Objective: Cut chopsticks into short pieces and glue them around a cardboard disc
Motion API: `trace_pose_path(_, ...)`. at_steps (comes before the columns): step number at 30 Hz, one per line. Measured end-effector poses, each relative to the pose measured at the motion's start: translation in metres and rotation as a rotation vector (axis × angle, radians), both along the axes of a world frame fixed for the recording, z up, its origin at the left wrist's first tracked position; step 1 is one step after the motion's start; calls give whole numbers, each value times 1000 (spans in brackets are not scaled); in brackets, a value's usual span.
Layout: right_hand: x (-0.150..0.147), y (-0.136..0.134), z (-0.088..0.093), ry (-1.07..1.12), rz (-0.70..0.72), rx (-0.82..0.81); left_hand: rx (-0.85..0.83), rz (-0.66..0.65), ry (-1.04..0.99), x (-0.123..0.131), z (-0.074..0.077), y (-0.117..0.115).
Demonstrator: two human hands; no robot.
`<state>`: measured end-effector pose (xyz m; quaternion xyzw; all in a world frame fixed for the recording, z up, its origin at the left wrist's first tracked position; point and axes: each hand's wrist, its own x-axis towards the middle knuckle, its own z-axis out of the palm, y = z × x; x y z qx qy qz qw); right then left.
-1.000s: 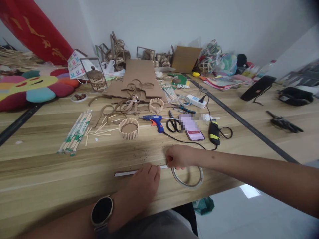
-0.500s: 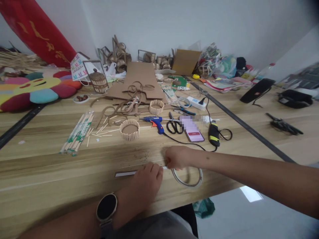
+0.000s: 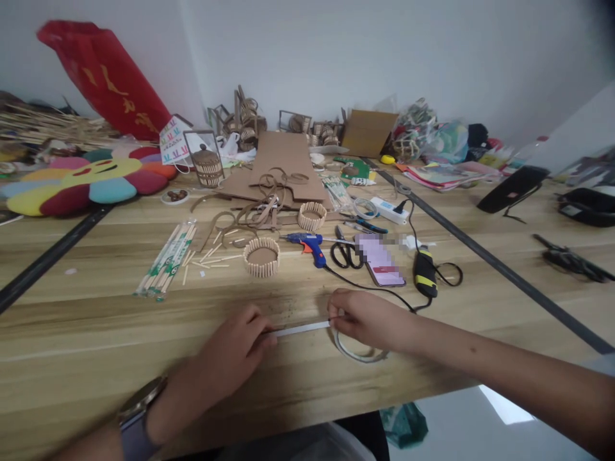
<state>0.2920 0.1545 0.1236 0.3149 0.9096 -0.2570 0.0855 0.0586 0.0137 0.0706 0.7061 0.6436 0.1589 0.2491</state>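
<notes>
A narrow strip with a white face, likely tape (image 3: 303,329), runs between my two hands just above the near part of the table. My left hand (image 3: 237,346), with a watch on its wrist, pinches the strip's left end between thumb and fingers. Closed on the right end is my right hand (image 3: 358,315). Below the right hand lies a thin pale ring, a roll of tape (image 3: 360,356), partly hidden by that hand; the strip seems to lead to it. Beyond my hands stand two round cups of short sticks, a nearer one (image 3: 262,267) and a farther one (image 3: 312,224).
Behind my hands lie a blue glue gun (image 3: 307,242), scissors (image 3: 346,256), a phone (image 3: 382,262) and a black-yellow tool (image 3: 425,272) with a cord. Packaged sticks (image 3: 168,259) lie left, near loose sticks. Cardboard (image 3: 283,153) and brown strips (image 3: 250,214) are farther back.
My left hand has moved left along the strip and now pinches its left end, where before it lay over the middle. More white strip shows. The view has shifted slightly.
</notes>
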Motion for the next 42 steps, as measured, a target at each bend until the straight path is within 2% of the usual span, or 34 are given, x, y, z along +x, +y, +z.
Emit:
trace_pose_path(4,0,-2,1,16,-29,11,-148,1,-85,0,16,4)
trace_pose_path(8,-2,-2,6,-64,-166,-114,-192,18,-80,0,25,4)
trace_pose_path(11,-5,-1,7,-110,-242,-197,-204,5,-76,0,23,3)
trace_pose_path(16,-3,6,-4,-4,-158,-240,-240,8,-74,-2,12,3)
trace_pose_path(21,3,14,-20,137,-38,-167,-291,31,-62,-3,8,2)
trace_pose_path(25,2,16,-27,160,-11,-148,-306,44,-36,-5,8,0)
trace_pose_path(31,-5,19,-28,100,-84,-106,-336,44,-43,-10,5,-5)
trace_pose_path(35,-6,25,-29,65,-113,-293,-342,66,-39,-9,7,-7)
trace_pose_path(42,-2,43,-29,-8,-35,-626,-345,65,-41,-10,9,-6)
